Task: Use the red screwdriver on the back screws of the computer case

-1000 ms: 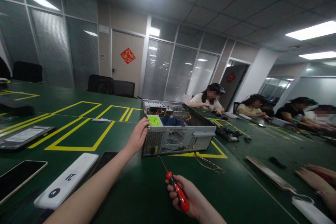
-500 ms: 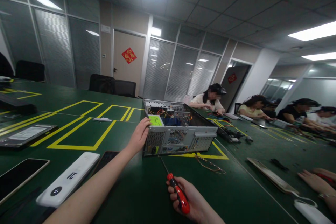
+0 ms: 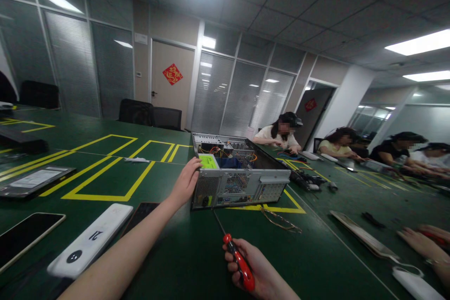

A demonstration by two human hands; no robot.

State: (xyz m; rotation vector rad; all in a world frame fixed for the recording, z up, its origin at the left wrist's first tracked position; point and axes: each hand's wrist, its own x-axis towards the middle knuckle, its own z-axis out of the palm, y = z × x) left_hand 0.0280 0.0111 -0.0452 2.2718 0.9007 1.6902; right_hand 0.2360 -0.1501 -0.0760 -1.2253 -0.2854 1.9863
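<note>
An opened computer case (image 3: 242, 187) lies on its side on the green table, its rear panel facing me. Inside, wires and a power supply with a yellow-green label (image 3: 208, 161) show. My left hand (image 3: 186, 180) grips the case's left rear corner, fingertips over the edge beside the label; its thumb is hidden. In my right hand (image 3: 246, 262) is a screwdriver (image 3: 239, 262) with a red and black handle. The fingers wrap round that handle. Its thin shaft points up and left, with the tip near the lower edge of the rear panel; contact is unclear.
Loose thin wires (image 3: 281, 221) lie right of the case, with black cables (image 3: 307, 180) beyond. At left are a hard drive (image 3: 37, 182), a phone (image 3: 30, 239) and a white power bank (image 3: 91, 239). Another person's hand (image 3: 422, 243) is at the right edge. Several people sit farther back.
Both hands keep their grip and the case stays put. The screwdriver has barely shifted, its tip slightly left. The whole view has drifted very slightly.
</note>
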